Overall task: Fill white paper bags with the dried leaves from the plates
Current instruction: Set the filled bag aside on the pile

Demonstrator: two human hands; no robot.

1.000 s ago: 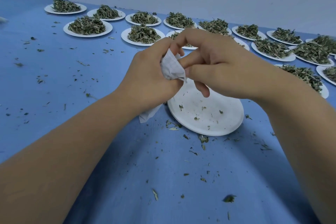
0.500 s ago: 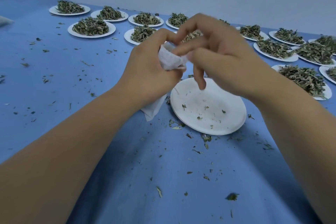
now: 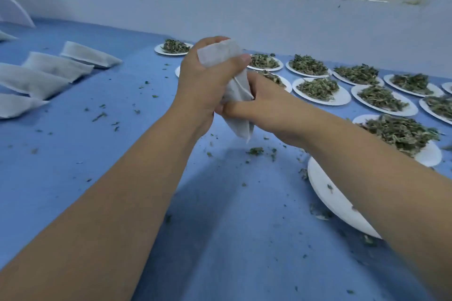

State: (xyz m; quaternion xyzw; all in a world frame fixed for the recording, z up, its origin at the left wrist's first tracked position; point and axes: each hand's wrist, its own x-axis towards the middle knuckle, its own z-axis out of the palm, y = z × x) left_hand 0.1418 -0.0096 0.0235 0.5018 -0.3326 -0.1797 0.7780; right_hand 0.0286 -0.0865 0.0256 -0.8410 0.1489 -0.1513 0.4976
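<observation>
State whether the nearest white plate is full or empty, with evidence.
Nearly empty: the nearest plate shows bare white surface with few leaf crumbs.

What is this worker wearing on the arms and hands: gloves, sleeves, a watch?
Nothing that shows. The left hand and right hand are bare, with no gloves, rings or wristbands. The left forearm and right forearm are uncovered to the picture's edge, so no sleeve or watch is in view. The left thumbnail looks short and unpainted.

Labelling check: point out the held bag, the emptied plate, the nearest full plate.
held bag [image 3: 237,90]: head view, creased middle.
emptied plate [image 3: 327,198]: head view, bare left part.
nearest full plate [image 3: 429,155]: head view, bare near rim.
</observation>
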